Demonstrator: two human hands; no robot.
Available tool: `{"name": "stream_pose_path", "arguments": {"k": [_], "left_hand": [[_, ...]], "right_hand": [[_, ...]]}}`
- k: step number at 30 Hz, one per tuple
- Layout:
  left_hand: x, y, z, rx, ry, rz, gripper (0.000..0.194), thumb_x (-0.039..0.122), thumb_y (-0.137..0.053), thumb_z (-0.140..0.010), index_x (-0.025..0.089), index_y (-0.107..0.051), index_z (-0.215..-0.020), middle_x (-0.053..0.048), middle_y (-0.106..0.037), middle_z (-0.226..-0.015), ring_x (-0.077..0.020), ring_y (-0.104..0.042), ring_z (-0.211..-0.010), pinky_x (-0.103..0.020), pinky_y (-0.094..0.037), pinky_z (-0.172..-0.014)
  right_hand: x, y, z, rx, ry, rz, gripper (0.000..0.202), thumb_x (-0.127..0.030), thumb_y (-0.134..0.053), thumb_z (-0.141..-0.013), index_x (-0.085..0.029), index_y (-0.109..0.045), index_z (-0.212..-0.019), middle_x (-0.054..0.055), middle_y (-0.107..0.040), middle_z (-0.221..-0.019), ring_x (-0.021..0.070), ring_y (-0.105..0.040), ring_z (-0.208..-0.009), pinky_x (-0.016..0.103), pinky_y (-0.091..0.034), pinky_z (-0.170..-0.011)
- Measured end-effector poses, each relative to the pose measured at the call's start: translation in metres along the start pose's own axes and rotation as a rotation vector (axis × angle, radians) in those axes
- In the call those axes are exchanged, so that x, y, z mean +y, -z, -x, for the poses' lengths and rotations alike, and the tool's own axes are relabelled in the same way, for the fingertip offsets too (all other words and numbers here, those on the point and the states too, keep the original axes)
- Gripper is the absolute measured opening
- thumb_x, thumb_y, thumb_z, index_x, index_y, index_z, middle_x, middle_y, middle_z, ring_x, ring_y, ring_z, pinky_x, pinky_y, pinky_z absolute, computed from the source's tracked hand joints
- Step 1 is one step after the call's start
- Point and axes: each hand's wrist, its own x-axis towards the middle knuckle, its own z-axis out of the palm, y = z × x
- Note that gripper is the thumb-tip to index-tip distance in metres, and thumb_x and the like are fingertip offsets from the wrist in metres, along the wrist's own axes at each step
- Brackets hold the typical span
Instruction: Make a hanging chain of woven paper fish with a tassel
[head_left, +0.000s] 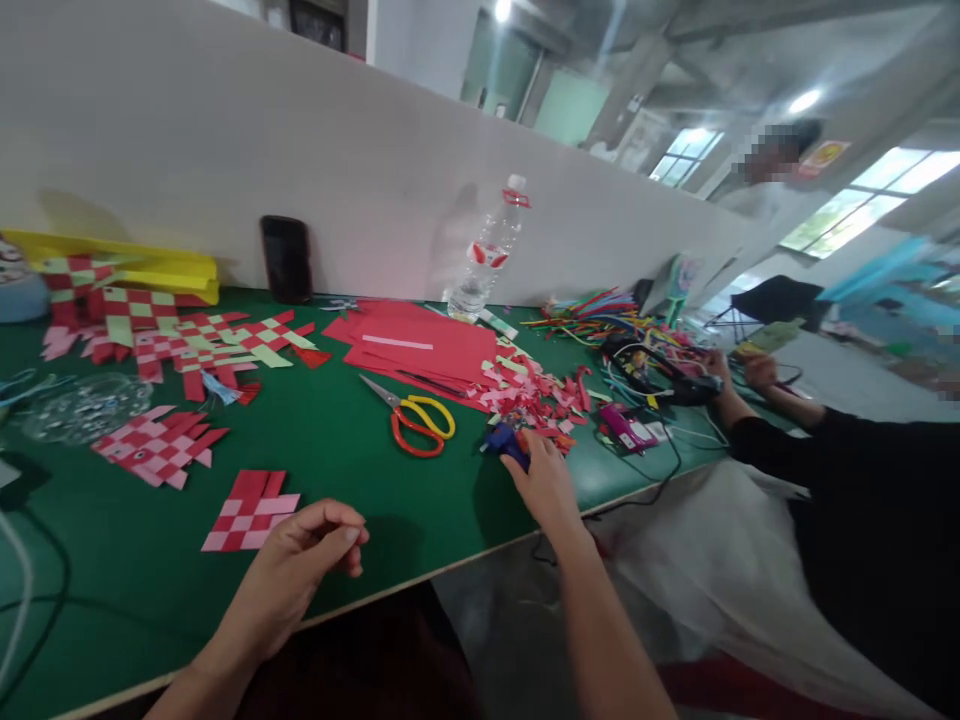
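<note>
My right hand (546, 483) is closed around a small dark-blue tool (504, 439), whose exact kind I cannot make out, just above the table by the paper scraps (540, 395). Near the front edge my left hand (304, 555) is held in a pinch; anything between its fingertips is too small to see. Partly behind that hand lies a woven piece of red and pink paper strips (244, 512). Scissors (416, 418) with yellow and red handles lie slightly open between the hands, beyond them. Farther left is a woven checkered paper fish (154, 445).
Red paper sheets (420, 340) lie toward the back near an upright water bottle (487, 255). A phone (286, 260) leans on the partition. More woven fish (187, 335) cover the left. At right, a co-worker's hands (739, 375) are near cables and a magenta device (628, 428).
</note>
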Motion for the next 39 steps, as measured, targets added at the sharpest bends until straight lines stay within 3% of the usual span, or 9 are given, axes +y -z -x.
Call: {"name": "stream_pose_path", "arguments": {"k": [4, 9, 12, 16, 19, 26, 31, 34, 39], "left_hand": [[0.003, -0.003, 0.004, 0.022, 0.016, 0.008, 0.026, 0.038, -0.081, -0.067, 0.016, -0.071, -0.078, -0.002, -0.067, -0.072, -0.0099, -0.058, -0.057, -0.022, -0.050, -0.058], [0.004, -0.003, 0.006, 0.033, 0.049, 0.043, 0.030, 0.042, -0.080, -0.069, 0.016, -0.074, -0.083, -0.004, -0.069, -0.077, -0.0113, -0.059, -0.061, -0.024, -0.051, -0.061], [0.000, -0.001, 0.004, -0.002, 0.049, 0.005, 0.029, 0.042, -0.078, -0.072, 0.015, -0.074, -0.082, -0.005, -0.069, -0.081, -0.0116, -0.061, -0.065, -0.024, -0.052, -0.065], [0.000, 0.000, 0.001, -0.005, 0.052, 0.038, 0.031, 0.040, -0.079, -0.072, 0.018, -0.072, -0.092, -0.003, -0.069, -0.081, -0.0108, -0.062, -0.065, -0.023, -0.053, -0.066], [0.004, 0.001, 0.002, 0.004, 0.053, 0.044, 0.032, 0.040, -0.078, -0.073, 0.018, -0.070, -0.095, -0.002, -0.069, -0.079, -0.0101, -0.061, -0.063, -0.022, -0.052, -0.064], [0.012, 0.002, -0.002, 0.009, -0.006, -0.050, 0.026, 0.041, -0.073, -0.079, 0.016, -0.071, -0.084, -0.003, -0.068, -0.079, -0.0108, -0.062, -0.066, -0.023, -0.053, -0.067], [0.011, -0.007, -0.010, 0.031, -0.011, -0.004, 0.026, 0.040, -0.074, -0.077, 0.016, -0.071, -0.086, -0.003, -0.069, -0.081, -0.0111, -0.063, -0.067, -0.024, -0.053, -0.067], [0.015, -0.011, -0.013, 0.029, -0.041, 0.028, 0.024, 0.036, -0.074, -0.076, 0.018, -0.069, -0.092, 0.000, -0.068, -0.077, -0.0102, -0.063, -0.065, -0.023, -0.053, -0.066], [0.022, -0.017, -0.016, 0.017, -0.053, -0.015, 0.020, 0.034, -0.073, -0.077, 0.016, -0.071, -0.085, 0.000, -0.066, -0.065, -0.0104, -0.062, -0.063, -0.022, -0.053, -0.065]], "right_hand": [[-0.004, 0.002, -0.006, -0.023, -0.059, -0.061, 0.043, -0.034, -0.060, -0.077, -0.019, -0.062, -0.117, 0.013, -0.065, -0.110, 0.0275, -0.063, -0.095, 0.042, -0.050, -0.084], [-0.007, 0.019, -0.009, 0.060, -0.162, -0.182, 0.043, -0.038, -0.058, -0.076, -0.020, -0.062, -0.115, 0.011, -0.065, -0.105, 0.0247, -0.063, -0.084, 0.040, -0.050, -0.074], [-0.017, 0.032, -0.001, 0.058, -0.269, -0.505, 0.041, -0.044, -0.055, -0.079, -0.017, -0.061, -0.110, 0.006, -0.064, -0.081, 0.0177, -0.058, -0.064, 0.031, -0.048, -0.057], [-0.042, 0.041, 0.014, -0.080, -0.342, -0.907, 0.039, -0.050, -0.055, -0.084, -0.016, -0.062, -0.103, -0.001, -0.053, -0.062, 0.0111, -0.046, -0.049, 0.022, -0.034, -0.041], [-0.054, 0.038, 0.017, -0.153, -0.364, -1.046, 0.041, -0.053, -0.060, -0.084, -0.016, -0.063, -0.100, -0.002, -0.053, -0.059, 0.0100, -0.043, -0.048, 0.021, -0.032, -0.039], [-0.062, 0.030, 0.012, -0.206, -0.254, -1.003, 0.036, -0.051, -0.063, -0.084, -0.018, -0.065, -0.098, -0.001, -0.055, -0.061, 0.0099, -0.048, -0.052, 0.022, -0.039, -0.047], [-0.079, 0.027, 0.021, -0.247, -0.548, -1.553, 0.033, -0.047, -0.073, -0.076, -0.018, -0.066, -0.090, 0.000, -0.056, -0.074, 0.0040, -0.040, -0.051, 0.015, -0.036, -0.042], [-0.083, 0.023, 0.025, -0.327, -0.727, -1.788, 0.032, -0.040, -0.077, -0.073, -0.015, -0.066, -0.087, -0.003, -0.049, -0.069, 0.0011, -0.028, -0.048, 0.009, -0.035, -0.040], [-0.076, 0.025, 0.030, -0.420, -0.719, -1.853, 0.028, -0.042, -0.073, -0.078, -0.017, -0.065, -0.087, -0.006, -0.040, -0.062, 0.0033, -0.020, -0.046, 0.010, -0.032, -0.036]]}}
